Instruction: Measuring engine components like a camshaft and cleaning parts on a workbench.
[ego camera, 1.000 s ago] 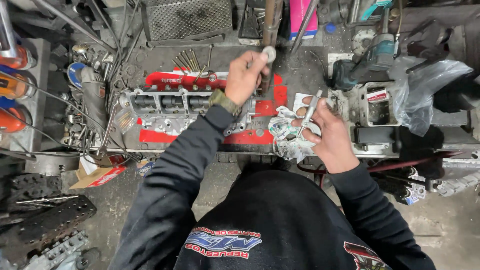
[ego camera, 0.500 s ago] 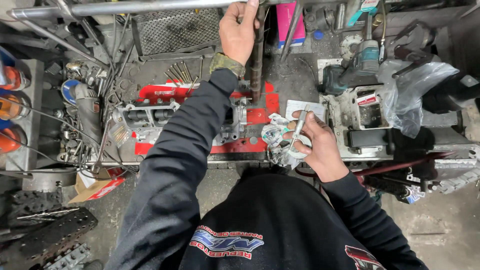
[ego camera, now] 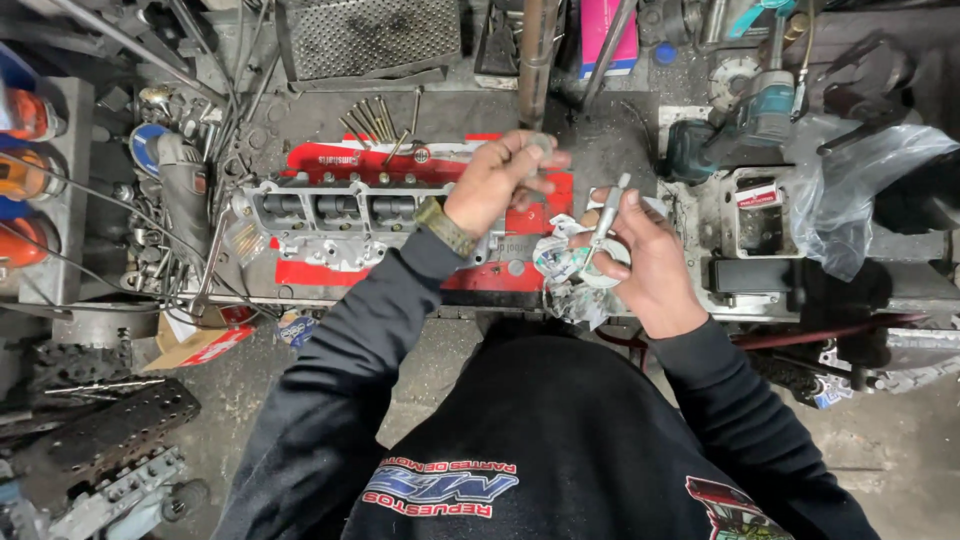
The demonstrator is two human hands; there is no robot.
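A small round grey metal disc [ego camera: 540,143] is sitting pinched in the fingertips of the left hand [ego camera: 497,180], above the grey aluminium cylinder head [ego camera: 340,215] on the bench [ego camera: 610,130]. Just beside it, the right hand [ego camera: 640,250] is gripping a slim silver metal micrometer [ego camera: 607,215] and crumpled paper [ego camera: 565,275].

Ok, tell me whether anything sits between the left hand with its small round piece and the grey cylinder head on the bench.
Nothing visible does. The left hand pinches a small round grey metal piece in its fingers, directly over the grey metal cylinder head. Only open air shows between them.
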